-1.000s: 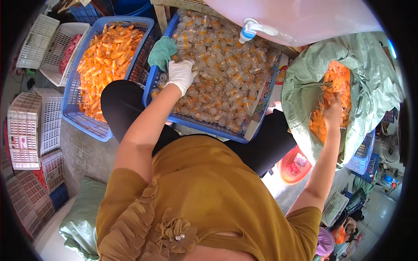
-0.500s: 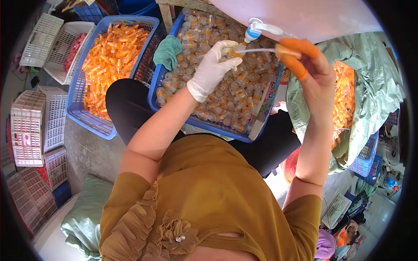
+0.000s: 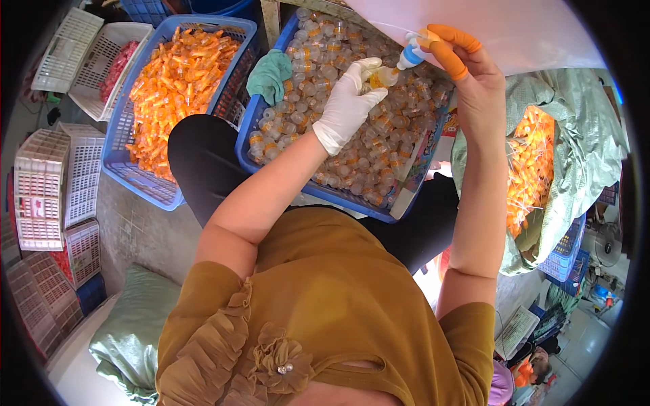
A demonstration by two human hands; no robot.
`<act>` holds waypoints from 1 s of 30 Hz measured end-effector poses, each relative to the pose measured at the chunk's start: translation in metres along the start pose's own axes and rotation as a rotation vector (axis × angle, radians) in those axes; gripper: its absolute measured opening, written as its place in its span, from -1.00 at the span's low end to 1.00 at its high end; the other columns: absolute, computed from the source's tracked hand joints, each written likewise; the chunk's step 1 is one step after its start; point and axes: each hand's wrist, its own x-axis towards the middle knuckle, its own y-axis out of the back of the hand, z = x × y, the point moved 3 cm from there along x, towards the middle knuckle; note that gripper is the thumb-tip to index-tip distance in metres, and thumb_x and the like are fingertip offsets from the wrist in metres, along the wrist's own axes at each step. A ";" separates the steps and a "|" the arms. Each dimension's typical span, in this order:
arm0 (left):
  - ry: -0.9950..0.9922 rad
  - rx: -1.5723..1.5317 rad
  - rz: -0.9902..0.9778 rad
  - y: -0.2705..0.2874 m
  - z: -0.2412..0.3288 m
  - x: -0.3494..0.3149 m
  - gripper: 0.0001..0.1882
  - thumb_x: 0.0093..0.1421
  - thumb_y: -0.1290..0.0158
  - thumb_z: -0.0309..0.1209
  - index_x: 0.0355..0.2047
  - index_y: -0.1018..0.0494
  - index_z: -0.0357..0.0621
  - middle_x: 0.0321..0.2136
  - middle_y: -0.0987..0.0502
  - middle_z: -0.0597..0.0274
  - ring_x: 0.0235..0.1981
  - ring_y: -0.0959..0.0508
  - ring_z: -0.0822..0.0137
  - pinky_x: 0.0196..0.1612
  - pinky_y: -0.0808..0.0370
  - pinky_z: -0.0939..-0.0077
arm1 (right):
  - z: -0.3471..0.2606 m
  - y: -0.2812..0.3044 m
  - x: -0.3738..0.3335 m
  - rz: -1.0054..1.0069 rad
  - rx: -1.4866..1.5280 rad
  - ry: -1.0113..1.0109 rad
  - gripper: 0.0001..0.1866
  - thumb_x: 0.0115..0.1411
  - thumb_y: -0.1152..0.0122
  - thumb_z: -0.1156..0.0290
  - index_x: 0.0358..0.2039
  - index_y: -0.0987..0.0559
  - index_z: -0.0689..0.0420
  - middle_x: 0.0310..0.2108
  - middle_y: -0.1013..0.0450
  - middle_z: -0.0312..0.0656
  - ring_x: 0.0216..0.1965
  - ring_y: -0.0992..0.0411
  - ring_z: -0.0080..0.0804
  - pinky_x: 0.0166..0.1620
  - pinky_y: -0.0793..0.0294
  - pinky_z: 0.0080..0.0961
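Note:
My left hand [image 3: 344,108], in a white glove, pinches a small clear plastic bottle [image 3: 384,77] with a yellow-orange band, its mouth at the spout of a blue-and-white tap [image 3: 410,56]. The tap comes out of a large pale container [image 3: 501,30]. My right hand [image 3: 478,84], with orange finger covers, is closed round the tap's lever, which its fingers mostly hide. Whether these fingers also hold a cap cannot be made out. Below both hands, a blue basket [image 3: 245,132] between my knees holds many similar small bottles.
At the left stands a blue basket [image 3: 120,159] of orange filled bottles. A green cloth [image 3: 269,76] hangs over the middle basket's edge. To the right, a green woven sack [image 3: 589,122] holds orange pieces with thin white tubes. White crates [image 3: 44,189] stand at far left.
My right hand has moved up and left to the tap's lever. The orange cap with its white tube, seen in it before, no longer shows. The bottle stays by the spout.

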 end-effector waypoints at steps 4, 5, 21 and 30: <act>-0.007 -0.067 0.000 -0.001 -0.004 0.001 -0.47 0.16 -0.03 -0.70 0.15 -0.23 -0.25 0.03 -0.39 0.18 0.05 -0.40 0.42 0.12 -0.36 0.54 | 0.013 -0.001 -0.003 0.057 0.154 -0.005 -0.76 0.16 -0.28 0.47 -0.16 -0.59 0.26 -0.25 -0.56 -0.24 -0.19 -0.49 -0.56 -0.01 -0.41 -0.61; -0.012 -0.065 -0.006 -0.001 -0.003 0.002 -0.48 0.16 -0.03 -0.70 0.15 -0.24 -0.24 0.03 -0.40 0.19 0.05 -0.41 0.42 0.12 -0.36 0.54 | 0.016 0.000 -0.003 0.063 0.178 -0.008 -0.76 0.17 -0.27 0.47 -0.15 -0.59 0.26 -0.26 -0.57 -0.24 -0.19 -0.49 -0.56 -0.01 -0.41 -0.61; 0.114 0.185 0.017 0.003 0.006 -0.011 -0.66 0.23 -0.07 -0.49 0.01 -0.36 -0.25 -0.24 -0.51 0.32 -0.30 -0.44 0.56 -0.20 -0.40 0.68 | -0.029 -0.003 -0.034 -0.066 -0.392 0.263 -0.70 0.07 -0.28 0.61 -0.14 -0.58 0.19 -0.21 -0.54 -0.25 -0.20 -0.50 -0.45 -0.07 -0.47 -0.52; 0.513 -0.322 -0.453 0.008 0.035 -0.051 -0.58 0.31 0.01 -0.13 -0.09 -0.46 -0.29 -0.49 -0.43 0.41 -0.55 -0.31 0.63 -0.48 -0.23 0.77 | -0.008 0.028 -0.073 -0.186 -0.614 0.200 -0.67 -0.02 -0.24 0.72 -0.18 -0.57 0.20 -0.19 -0.48 -0.13 -0.15 -0.49 -0.23 -0.10 -0.49 -0.47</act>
